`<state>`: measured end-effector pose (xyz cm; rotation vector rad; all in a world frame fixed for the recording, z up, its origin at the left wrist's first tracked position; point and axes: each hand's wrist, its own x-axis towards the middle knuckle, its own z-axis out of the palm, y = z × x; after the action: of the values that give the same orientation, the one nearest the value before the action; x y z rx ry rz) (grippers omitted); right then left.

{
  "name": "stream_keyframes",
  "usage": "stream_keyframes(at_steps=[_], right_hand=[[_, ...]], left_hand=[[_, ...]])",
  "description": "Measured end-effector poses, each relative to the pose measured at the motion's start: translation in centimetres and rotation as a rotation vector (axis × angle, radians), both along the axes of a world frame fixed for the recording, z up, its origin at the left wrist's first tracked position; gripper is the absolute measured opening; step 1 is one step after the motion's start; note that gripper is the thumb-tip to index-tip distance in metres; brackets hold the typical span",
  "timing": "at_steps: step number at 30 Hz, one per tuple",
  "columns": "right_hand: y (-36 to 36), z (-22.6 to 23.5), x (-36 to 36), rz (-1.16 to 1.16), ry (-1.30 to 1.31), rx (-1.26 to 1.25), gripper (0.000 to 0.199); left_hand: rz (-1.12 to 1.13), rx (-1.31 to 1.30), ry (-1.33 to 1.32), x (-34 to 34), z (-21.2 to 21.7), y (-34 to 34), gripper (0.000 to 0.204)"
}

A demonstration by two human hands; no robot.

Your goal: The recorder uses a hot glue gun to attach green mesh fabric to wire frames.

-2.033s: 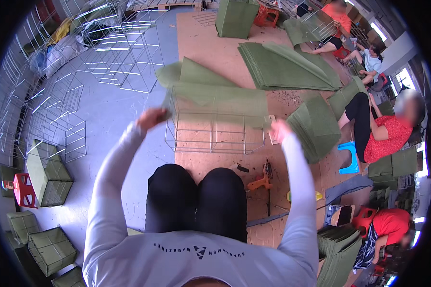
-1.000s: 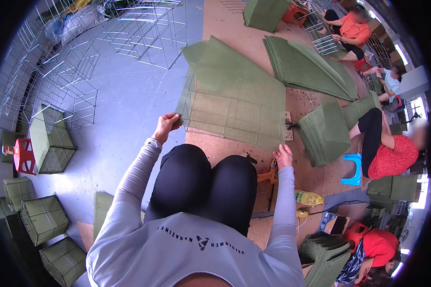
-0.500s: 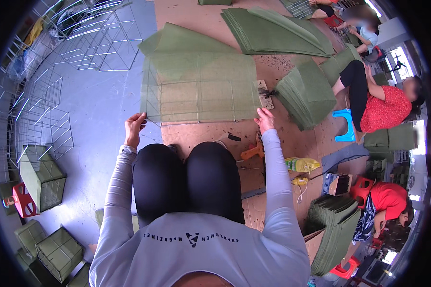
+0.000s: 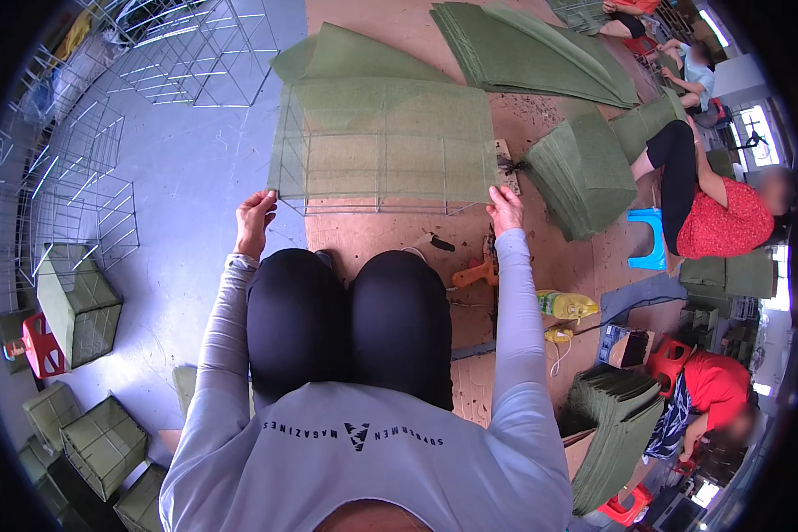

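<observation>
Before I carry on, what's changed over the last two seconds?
The green sheet has come toward the person, spreading across the wire frame, whose near side was uncovered; the left hand and right hand pinch its near corners. The orange tool and blue stool stayed put.

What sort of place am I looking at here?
Probably a small workshop or factory floor for hand assembly. Bare wire frames stand at the upper left, stacked green sheets lie at the top right of centre, and green-covered boxes stand at the lower left.
</observation>
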<state>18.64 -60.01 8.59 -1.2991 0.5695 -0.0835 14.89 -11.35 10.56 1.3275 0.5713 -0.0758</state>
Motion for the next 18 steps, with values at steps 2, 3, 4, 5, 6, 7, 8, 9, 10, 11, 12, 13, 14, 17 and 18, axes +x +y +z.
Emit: stream_keyframes(at_steps=[2,3,4,5,6,7,8,9,10,11,12,13,14,17,18], right_hand=[[-0.2,-0.3,-0.1,0.02,-0.026,0.028,0.03],[-0.4,-0.5,-0.2,0.025,-0.024,0.027,0.03],[-0.6,-0.8,-0.5,-0.007,-0.001,0.009,0.031],[-0.2,-0.9,-0.5,-0.03,0.021,-0.003,0.033],[0.0,-0.9,-0.5,-0.013,0.022,0.003,0.033],[0.1,-0.9,-0.7,-0.042,0.023,-0.013,0.034],[0.2,-0.9,-0.8,-0.074,0.024,-0.031,0.034],[0.3,-0.9,-0.8,-0.08,0.008,-0.03,0.032],[0.3,-0.9,-0.7,-0.066,0.01,-0.025,0.032],[0.3,-0.7,-0.5,-0.061,0.003,-0.028,0.03],[0.6,-0.7,-0.5,-0.055,-0.003,-0.032,0.028],[1.0,-0.6,-0.5,-0.074,0.004,-0.033,0.024],[0.8,-0.8,-0.4,-0.069,0.002,-0.031,0.024],[0.2,-0.7,0.0,-0.009,-0.028,-0.082,0.02],[0.2,-0.7,0.1,-0.004,-0.029,-0.082,0.02]], left_hand=[[0.006,-0.022,-0.003,-0.2,0.0,0.2,0.01],[-0.01,-0.038,-0.02,-0.3,0.2,0.0,0.01],[-0.026,-0.052,-0.036,-0.4,0.3,-0.3,0.01],[-0.032,-0.024,-0.029,-0.6,0.4,-0.3,0.011],[-0.03,-0.021,-0.008,-0.8,0.3,-0.3,0.012],[-0.029,-0.036,-0.012,-1.0,0.2,-0.4,0.012],[-0.031,-0.053,-0.017,-1.2,0.2,-0.4,0.013],[-0.042,-0.054,-0.02,-1.3,0.0,-0.2,0.014],[-0.05,-0.068,-0.029,-1.3,-0.5,0.1,0.014],[-0.041,-0.083,-0.032,-1.3,-0.7,0.1,0.014],[-0.033,-0.099,-0.035,-1.3,-0.9,0.2,0.014],[-0.022,-0.095,-0.033,-1.4,-1.1,0.4,0.014],[-0.014,-0.117,-0.036,-1.2,-1.1,0.2,0.013],[0.0,-0.15,-0.041,-1.0,-0.8,0.0,0.012],[0.0,-0.163,-0.041,-0.9,-0.7,0.0,0.011]])
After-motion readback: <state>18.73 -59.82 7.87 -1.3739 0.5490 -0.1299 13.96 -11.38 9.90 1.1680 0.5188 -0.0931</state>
